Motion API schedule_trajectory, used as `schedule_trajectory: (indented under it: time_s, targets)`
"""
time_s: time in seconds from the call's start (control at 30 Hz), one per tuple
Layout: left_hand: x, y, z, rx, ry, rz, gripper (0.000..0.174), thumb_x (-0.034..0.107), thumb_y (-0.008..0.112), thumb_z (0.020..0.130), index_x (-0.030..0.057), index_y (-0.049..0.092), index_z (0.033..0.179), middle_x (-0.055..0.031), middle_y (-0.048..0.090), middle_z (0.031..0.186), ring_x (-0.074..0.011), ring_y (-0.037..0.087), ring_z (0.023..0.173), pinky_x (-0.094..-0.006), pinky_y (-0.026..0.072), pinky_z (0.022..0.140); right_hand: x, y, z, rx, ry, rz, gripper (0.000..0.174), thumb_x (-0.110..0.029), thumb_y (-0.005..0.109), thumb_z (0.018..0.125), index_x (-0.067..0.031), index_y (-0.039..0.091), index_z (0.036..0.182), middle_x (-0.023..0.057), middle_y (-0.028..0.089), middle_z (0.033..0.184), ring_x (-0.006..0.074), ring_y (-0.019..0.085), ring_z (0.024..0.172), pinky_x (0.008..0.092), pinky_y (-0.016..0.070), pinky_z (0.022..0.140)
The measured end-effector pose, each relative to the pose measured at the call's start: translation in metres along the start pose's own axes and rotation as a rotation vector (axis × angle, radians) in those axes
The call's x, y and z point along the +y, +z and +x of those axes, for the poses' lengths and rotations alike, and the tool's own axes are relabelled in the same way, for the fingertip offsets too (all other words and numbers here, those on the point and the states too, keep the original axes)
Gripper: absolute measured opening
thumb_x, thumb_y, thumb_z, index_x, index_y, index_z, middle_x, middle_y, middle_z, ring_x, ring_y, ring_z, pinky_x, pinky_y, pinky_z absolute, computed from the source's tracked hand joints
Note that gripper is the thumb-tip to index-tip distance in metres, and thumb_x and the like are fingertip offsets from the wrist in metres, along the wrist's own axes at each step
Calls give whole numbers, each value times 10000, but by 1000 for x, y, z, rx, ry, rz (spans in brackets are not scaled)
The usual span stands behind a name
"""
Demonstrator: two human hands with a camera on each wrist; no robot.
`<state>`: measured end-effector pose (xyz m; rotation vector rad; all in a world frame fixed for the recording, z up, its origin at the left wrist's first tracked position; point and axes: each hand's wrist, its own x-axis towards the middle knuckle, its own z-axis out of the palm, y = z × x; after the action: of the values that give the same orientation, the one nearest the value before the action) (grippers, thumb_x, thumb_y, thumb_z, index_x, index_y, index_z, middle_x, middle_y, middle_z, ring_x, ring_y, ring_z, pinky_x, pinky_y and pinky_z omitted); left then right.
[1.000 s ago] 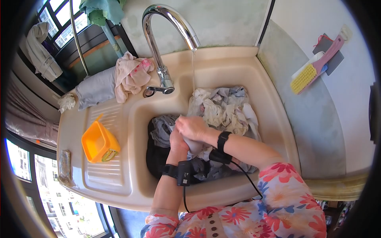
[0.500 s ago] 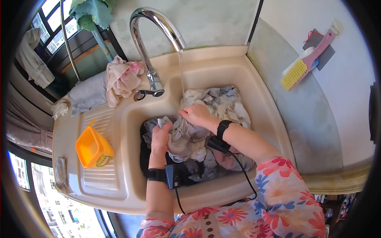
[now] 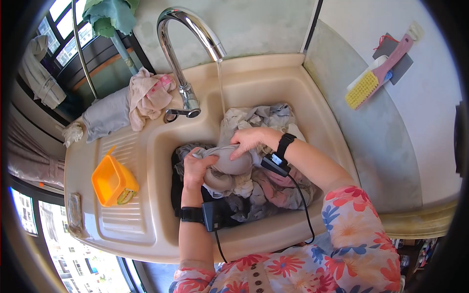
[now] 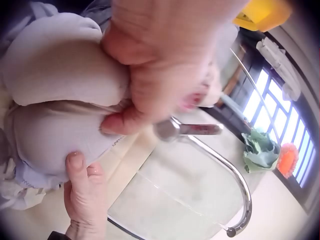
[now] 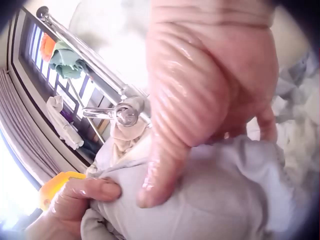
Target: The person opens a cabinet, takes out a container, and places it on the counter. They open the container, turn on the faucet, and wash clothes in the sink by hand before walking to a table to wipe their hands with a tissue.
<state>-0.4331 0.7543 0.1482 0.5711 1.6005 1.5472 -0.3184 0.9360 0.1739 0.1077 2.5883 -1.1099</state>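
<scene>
A pale grey bra (image 3: 231,164) with rounded, moulded cups is stretched between both hands above the wet laundry in the sink. My left hand (image 3: 196,167) grips its left end, thumb laid over the fabric. At the other end, my right hand (image 3: 250,140) pinches the edge, thumb on the near face and fingers behind. Both cups (image 4: 55,60) show up close in the left wrist view, one above the other. Below and around lie black, grey, pink and cream wet clothes (image 3: 273,190), partly hidden by the bra and the arms.
A thin stream runs from the chrome faucet (image 3: 171,49) into the sink (image 3: 332,161) behind the right hand. On the ribbed drainboard at left stands a yellow plastic scoop (image 3: 105,180). Folded cloths (image 3: 110,115) lie behind it. A yellow-bristled brush (image 3: 364,90) hangs on the right wall.
The hands, first close together on bunched fabric, have moved apart and spread the bra between them. My right hand has turned so its thumb lies over the cup.
</scene>
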Motion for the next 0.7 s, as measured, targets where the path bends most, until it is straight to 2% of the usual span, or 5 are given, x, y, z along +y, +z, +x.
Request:
schedule_trajectory:
  time_s: [0.2, 0.37, 0.53, 0.6, 0.7]
  targets:
    - [-12, 2, 6, 0, -13, -349, 316, -66, 641, 631, -31, 544, 929, -94, 605, 846, -173, 590, 755, -288, 478, 705, 26, 6, -6, -9, 229, 68, 655, -479, 702, 640, 17, 578, 1048, 146, 620, 949, 220, 582, 867, 314, 450, 743]
    - [-30, 13, 11, 162, -75, -521, 300, -11, 628, 738, -17, 534, 1022, -111, 601, 942, -193, 585, 834, -309, 474, 753, 43, 28, 21, 483, 109, 747, 544, -257, 732, 615, 15, 554, 1051, 109, 590, 912, 189, 545, 851, 303, 445, 732]
    - [-64, 4, 28, 211, -164, -696, 238, 135, 551, 848, 21, 527, 1055, -89, 590, 983, -199, 563, 906, -325, 463, 783, -53, 62, 39, 852, -49, -5, 197, -299, 609, 725, -119, 594, 806, 138, 586, 827, 354, 583, 726, 390, 481, 654]
    - [-74, 5, 25, -610, 386, -1184, 255, 221, 445, 898, 40, 528, 1057, -75, 588, 975, -198, 547, 941, -343, 457, 791, -80, 85, 36, 853, -152, -145, 209, -309, 578, 759, -101, 572, 733, 125, 579, 773, 324, 591, 671, 413, 479, 585]
    - [-128, -15, 46, -461, 165, -1159, 336, 267, 428, 878, 49, 496, 1124, -92, 522, 1129, -222, 492, 1045, -359, 413, 867, -61, 87, 48, 849, -103, -207, 213, -282, 523, 794, -92, 571, 710, 125, 597, 764, 316, 597, 667, 427, 475, 562]
